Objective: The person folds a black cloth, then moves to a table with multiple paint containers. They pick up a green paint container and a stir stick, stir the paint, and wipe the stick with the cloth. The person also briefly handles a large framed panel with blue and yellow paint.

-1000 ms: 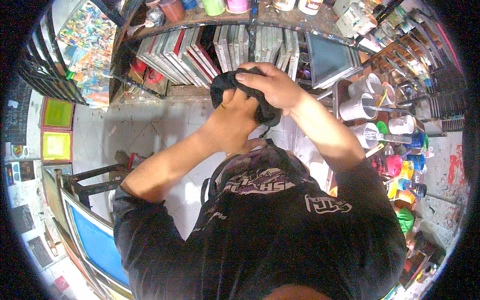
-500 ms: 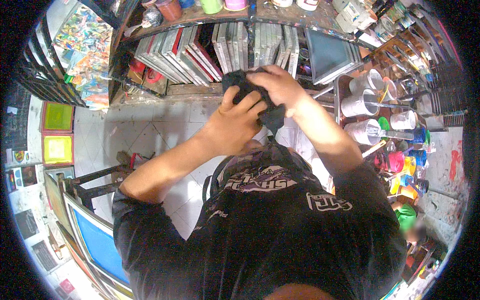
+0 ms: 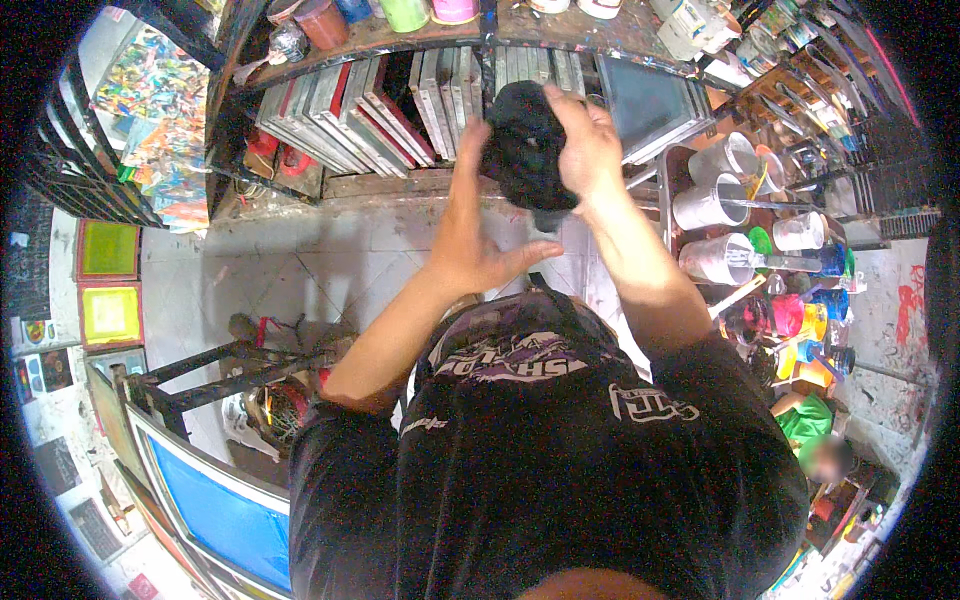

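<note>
A bunched black cloth hangs in the air before my chest, rounded at the top and narrower below. My right hand grips its right side, with the thumb near the top edge. On the other side my left hand is open, its thumb stretched out below the cloth. The left fingers point up along the cloth's left edge and are slightly blurred. Whether those fingertips touch the cloth, I cannot tell.
Upright printing frames fill a shelf ahead, with paint tubs above. White buckets and coloured paint pots stand at right. A blue-meshed frame leans at lower left. A person in green is at lower right.
My left hand has let go of the cloth and opened out to its left. The cloth has risen a little in my right hand and now looks longer and less crumpled.
</note>
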`<state>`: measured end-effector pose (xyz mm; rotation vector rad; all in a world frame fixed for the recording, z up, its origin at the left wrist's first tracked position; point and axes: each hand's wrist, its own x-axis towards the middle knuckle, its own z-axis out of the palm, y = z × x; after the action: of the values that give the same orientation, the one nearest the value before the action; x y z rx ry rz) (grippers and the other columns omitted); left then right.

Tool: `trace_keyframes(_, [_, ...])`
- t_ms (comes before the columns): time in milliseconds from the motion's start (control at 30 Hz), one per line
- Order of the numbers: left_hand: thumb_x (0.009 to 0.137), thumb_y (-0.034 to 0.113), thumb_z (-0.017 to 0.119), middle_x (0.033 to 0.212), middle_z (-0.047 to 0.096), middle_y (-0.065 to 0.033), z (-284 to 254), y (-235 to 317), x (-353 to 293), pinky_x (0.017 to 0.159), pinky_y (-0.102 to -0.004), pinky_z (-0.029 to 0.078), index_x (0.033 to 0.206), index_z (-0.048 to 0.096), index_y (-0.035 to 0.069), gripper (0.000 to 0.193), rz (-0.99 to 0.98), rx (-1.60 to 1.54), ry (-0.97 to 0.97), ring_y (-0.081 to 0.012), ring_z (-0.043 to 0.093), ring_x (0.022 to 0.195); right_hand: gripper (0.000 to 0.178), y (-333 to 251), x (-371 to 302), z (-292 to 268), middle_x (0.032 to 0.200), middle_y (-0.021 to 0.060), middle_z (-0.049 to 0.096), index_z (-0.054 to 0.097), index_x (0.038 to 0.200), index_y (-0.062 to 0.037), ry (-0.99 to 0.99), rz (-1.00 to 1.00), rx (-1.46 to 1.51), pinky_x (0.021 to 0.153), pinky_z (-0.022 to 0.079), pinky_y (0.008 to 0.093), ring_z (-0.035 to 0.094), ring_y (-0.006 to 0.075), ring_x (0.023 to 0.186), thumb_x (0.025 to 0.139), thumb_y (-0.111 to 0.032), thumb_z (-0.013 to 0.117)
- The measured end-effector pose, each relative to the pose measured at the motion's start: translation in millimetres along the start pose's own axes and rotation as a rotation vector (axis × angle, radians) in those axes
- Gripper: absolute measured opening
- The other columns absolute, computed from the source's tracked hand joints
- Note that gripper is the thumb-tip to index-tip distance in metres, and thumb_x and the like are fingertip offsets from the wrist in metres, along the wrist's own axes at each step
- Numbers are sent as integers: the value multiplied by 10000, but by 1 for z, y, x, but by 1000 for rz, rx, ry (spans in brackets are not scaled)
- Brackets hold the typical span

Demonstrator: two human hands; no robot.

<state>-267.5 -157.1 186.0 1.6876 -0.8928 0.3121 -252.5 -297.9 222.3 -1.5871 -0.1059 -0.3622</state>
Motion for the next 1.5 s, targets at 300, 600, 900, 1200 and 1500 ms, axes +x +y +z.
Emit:
trace_keyframes(300, [890,289,403,1033,548,-152,-16,-25,2,696,-383,499,1124,436,17,361,-690,-1219,411,-279,575,884,807,-13,5,-9,1339,226,240,212,1343,-103,-511,387,617,996,212,417,304,312,1207,784,-684,159])
trace_keyframes(600, [818,481,346,1305,339,-174,-27,-16,-4,929,-524,325,1310,258,66,650,-676,-1410,156,-397,331,1184,843,-17,15,-17,1385,234,89,311,1309,-162,-390,270,1461,992,185,512,110,371,1279,689,-732,343])
trace_keyframes(900, [823,120,551,868,601,-88,40,-13,14,691,-280,437,944,542,-21,185,-517,-266,456,-136,549,779,707,27,-3,32,1354,173,261,133,1367,-196,-244,18,741,1017,122,442,222,312,1255,812,-630,198])
trace_keyframes(1200, [773,183,589,863,618,-123,48,-144,-5,682,-329,449,934,551,-36,275,-850,-108,208,-205,580,784,571,112,-37,4,1348,110,304,175,1351,-79,-281,231,393,1036,78,366,197,204,1276,897,-376,355])
trace_keyframes(1500, [774,493,505,966,504,-55,85,-285,60,736,-435,388,1016,460,131,438,-1424,-828,128,-267,487,834,252,96,-77,-70,862,86,624,593,934,31,348,646,270,692,456,278,577,145,760,790,-176,596])
